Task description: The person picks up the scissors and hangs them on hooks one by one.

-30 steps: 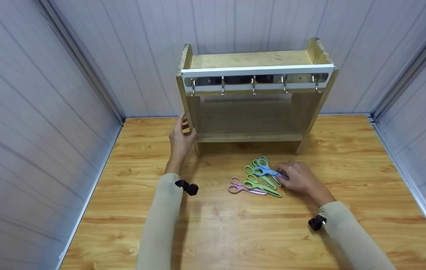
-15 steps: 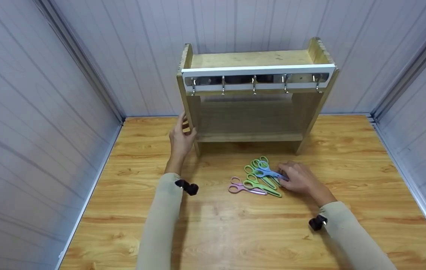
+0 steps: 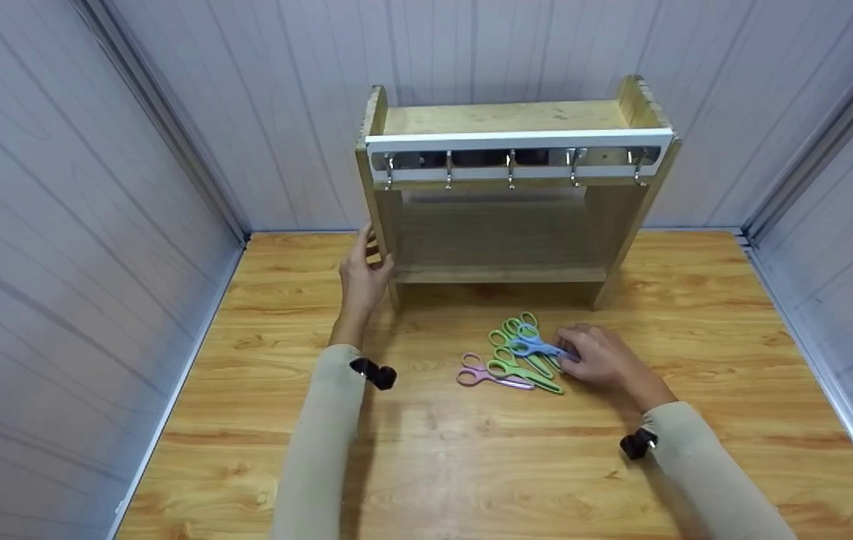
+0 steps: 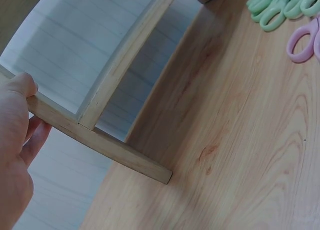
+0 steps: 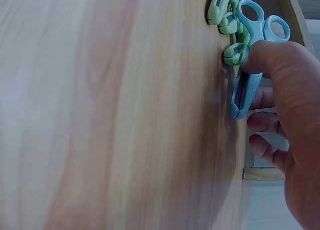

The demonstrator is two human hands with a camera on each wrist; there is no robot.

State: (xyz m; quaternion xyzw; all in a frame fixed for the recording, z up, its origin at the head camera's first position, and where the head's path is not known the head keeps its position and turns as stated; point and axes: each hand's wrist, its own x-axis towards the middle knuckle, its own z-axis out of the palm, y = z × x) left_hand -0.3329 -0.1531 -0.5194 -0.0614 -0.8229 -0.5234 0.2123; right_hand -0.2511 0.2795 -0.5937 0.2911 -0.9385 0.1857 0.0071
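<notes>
My left hand [image 3: 364,279] grips the left side panel of a small wooden shelf unit [image 3: 501,116], thumb at the panel's front edge and fingers behind it, as the left wrist view shows. In front of the unit, my right hand [image 3: 600,357] pinches blue scissors [image 5: 255,32] by the blade end, its thumb on top. Their ring handles point away from the hand and overlap several green scissors [image 3: 527,375] lying in a pile. Beside these, pink scissors [image 3: 473,373] lie at the left of the pile, blades partly covered by a green pair.
Along the unit's upper front runs a white rail [image 3: 520,140] with several metal hooks [image 3: 511,171]. A lower shelf board [image 3: 501,276] spans between the side panels. The wood-grain table [image 3: 441,465] is bounded by pale panelled walls [image 3: 298,97] at the back and both sides.
The blue scissors' handles have shifted slightly toward the near side, so more of a green ring behind them shows. My left hand keeps its grip on the panel.
</notes>
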